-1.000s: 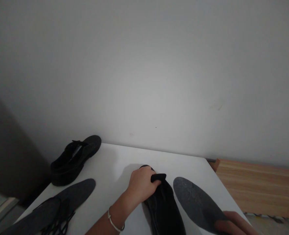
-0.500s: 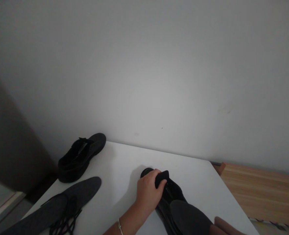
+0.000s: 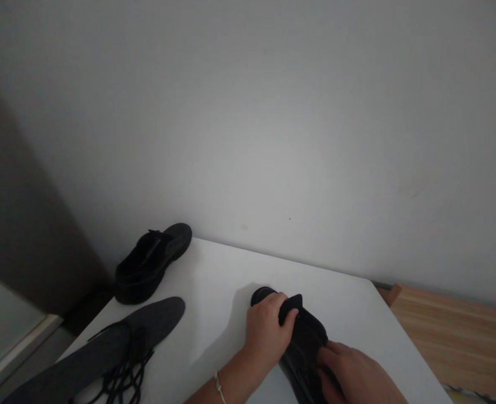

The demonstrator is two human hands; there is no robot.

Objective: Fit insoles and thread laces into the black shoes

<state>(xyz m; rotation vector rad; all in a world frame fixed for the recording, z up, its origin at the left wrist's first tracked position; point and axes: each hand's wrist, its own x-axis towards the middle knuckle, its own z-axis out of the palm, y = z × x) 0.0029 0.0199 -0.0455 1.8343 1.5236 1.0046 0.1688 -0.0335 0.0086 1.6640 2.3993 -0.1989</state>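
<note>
A black shoe (image 3: 309,350) lies lengthwise at the front of the white table, its opening facing up. My left hand (image 3: 268,326) is closed on the shoe's tongue (image 3: 292,306) and holds it pulled up. At the shoe's opening, my right hand (image 3: 355,371) reaches in with curled fingers around a dark insole (image 3: 331,380). Most of that insole is hidden inside the shoe and behind the fingers. To the left lies another dark grey insole (image 3: 159,320), with loose black shoelaces (image 3: 124,379) draped over and beside it.
A second black shoe (image 3: 153,264) stands at the back left corner of the white table (image 3: 226,269). Behind the table rises a plain wall (image 3: 256,140). Beyond the right edge is a lower wooden surface (image 3: 454,336).
My right hand has moved left and forward to the shoe, and the insole, earlier held over it, is now mostly out of sight inside. My left hand keeps its hold on the tongue.
</note>
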